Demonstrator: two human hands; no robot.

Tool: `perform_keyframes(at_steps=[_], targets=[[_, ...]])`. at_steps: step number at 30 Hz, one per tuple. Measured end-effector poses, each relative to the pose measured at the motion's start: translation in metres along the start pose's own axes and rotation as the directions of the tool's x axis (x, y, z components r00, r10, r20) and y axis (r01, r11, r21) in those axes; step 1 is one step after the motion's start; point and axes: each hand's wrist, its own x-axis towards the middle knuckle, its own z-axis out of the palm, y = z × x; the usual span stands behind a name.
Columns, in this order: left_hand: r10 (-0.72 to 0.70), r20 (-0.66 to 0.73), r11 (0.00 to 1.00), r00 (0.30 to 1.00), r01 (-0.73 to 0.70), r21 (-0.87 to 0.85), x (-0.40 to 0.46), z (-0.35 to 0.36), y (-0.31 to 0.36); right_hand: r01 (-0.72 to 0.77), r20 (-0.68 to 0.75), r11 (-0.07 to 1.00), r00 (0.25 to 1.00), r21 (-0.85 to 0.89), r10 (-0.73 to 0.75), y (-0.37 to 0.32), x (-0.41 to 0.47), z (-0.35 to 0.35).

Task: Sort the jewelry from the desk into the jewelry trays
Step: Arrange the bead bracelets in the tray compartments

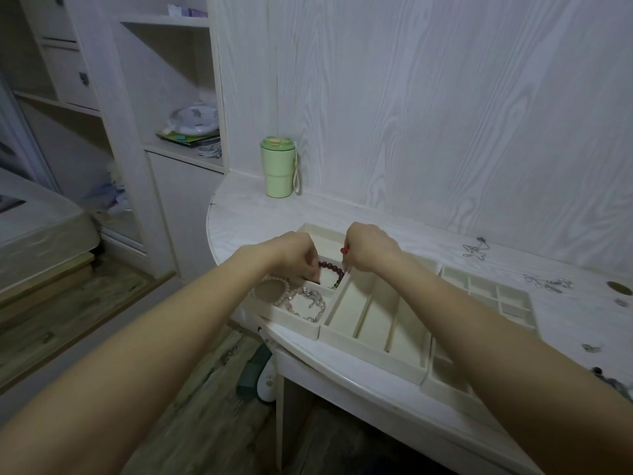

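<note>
Pale desk (pixel 239 214) under both my hands — left hand (pixel 297 253) and right hand (pixel 368 248) pinch the dark red bead bracelet (pixel 334 270) over the left tray (pixel 294 320); light, floppy, best held by its beads.

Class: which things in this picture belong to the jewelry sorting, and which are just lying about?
Belonging: dark red bracelet, pink bracelets, left tray, slotted tray, grid tray, loose chains, both hands.
Lying about: green cup, slipper, shelf clutter.
</note>
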Motion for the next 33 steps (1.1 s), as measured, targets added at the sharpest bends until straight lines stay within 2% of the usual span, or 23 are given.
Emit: perform_keyframes(at_steps=[2, 5, 8, 12, 17, 19, 27, 33], targets=[[-0.016, -0.067, 1.0, 0.998, 0.015, -0.019, 0.0, -0.002, 0.0, 0.005, 0.026, 1.0, 1.0, -0.028, -0.005, -0.003, -0.002, 0.004], [-0.052, -0.177, 0.995, 0.983, 0.067, 0.077, 0.002, -0.003, -0.001, 0.014, 0.003, 0.996, 1.0, -0.087, -0.013, -0.01, -0.002, 0.013], [-0.079, -0.101, 0.992, 0.992, 0.088, 0.089, 0.002, -0.003, -0.005, 0.02, -0.032, 0.991, 0.999, -0.134, -0.025, -0.013, -0.003, 0.018], [-0.066, -0.18, 0.998, 0.981, 0.062, -0.029, -0.012, -0.016, -0.012, 0.067, -0.078, 0.992, 0.994, -0.102, -0.075, -0.013, 0.002, 0.021], [-0.12, -0.178, 0.988, 0.977, 0.135, 0.075, -0.03, -0.023, -0.021, 0.242, -0.042, 0.97, 0.97, 0.027, -0.241, -0.021, 0.014, 0.025], [-0.121, -0.161, 0.984, 0.979, 0.139, 0.108, -0.033, -0.021, -0.021, 0.274, 0.01, 0.962, 0.962, 0.008, -0.274, -0.026, 0.018, 0.027], [-0.067, -0.099, 0.97, 0.993, 0.088, 0.229, -0.037, -0.022, -0.02, 0.2, -0.012, 0.972, 0.979, -0.119, -0.203, -0.026, 0.022, 0.03], [-0.056, -0.051, 0.941, 0.997, 0.07, 0.332, -0.033, -0.021, -0.021, 0.132, -0.007, 0.991, 0.991, -0.022, -0.133, -0.028, 0.028, 0.036]])
